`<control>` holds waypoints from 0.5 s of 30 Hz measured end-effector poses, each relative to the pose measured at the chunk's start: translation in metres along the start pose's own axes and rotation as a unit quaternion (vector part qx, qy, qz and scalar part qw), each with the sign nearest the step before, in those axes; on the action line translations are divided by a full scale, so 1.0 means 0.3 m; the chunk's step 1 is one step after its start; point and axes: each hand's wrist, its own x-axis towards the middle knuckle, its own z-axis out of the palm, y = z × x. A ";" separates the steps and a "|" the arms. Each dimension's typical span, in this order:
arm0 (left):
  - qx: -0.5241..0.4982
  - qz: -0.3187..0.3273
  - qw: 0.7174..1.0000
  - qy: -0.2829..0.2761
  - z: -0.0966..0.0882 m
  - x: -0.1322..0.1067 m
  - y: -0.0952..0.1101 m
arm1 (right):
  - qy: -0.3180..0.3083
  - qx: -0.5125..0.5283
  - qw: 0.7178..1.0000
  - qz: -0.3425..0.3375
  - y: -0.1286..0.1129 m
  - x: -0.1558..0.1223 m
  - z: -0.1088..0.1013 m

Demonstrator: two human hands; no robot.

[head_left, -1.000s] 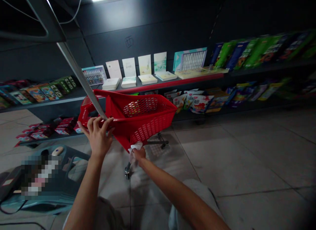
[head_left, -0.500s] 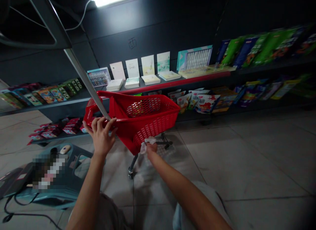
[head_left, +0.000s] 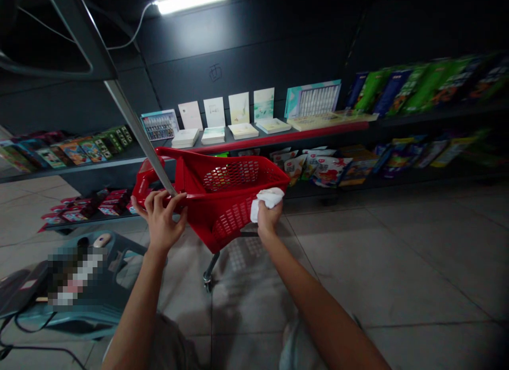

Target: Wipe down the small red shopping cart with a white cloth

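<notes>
Hooked the left hand point(head_left: 162, 224) over the near side of the red cart point(head_left: 201, 216), beside the metal pole point(head_left: 136, 130). Clutched the white cloth point(head_left: 270, 196) in the right hand point(head_left: 270, 219), well apart from the left, at the cart's front end. Had the cart on the tiled floor point(head_left: 397, 253) before the shelf point(head_left: 254, 142) of booklets point(head_left: 238, 108), near the plastic stool point(head_left: 113, 298).

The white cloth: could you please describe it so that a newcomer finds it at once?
Before the red-edged shelf stands a red shopping cart. Follow its rim from the handle toward the opposite end, to the right hand. The white cloth is the crumpled piece in that hand, bright against the cart's red plastic.
</notes>
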 end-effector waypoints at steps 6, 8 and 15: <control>-0.009 -0.001 1.000 0.009 -0.007 -0.001 -0.046 | -0.085 -0.103 0.978 -0.158 -0.144 0.020 -0.094; -0.011 0.005 1.000 0.014 -0.008 -0.002 -0.065 | -0.151 -0.095 0.966 -0.189 -0.179 -0.017 -0.113; -0.022 -0.041 0.997 0.054 0.008 -0.030 -0.057 | -0.289 -0.171 0.905 -0.261 -0.195 -0.079 -0.160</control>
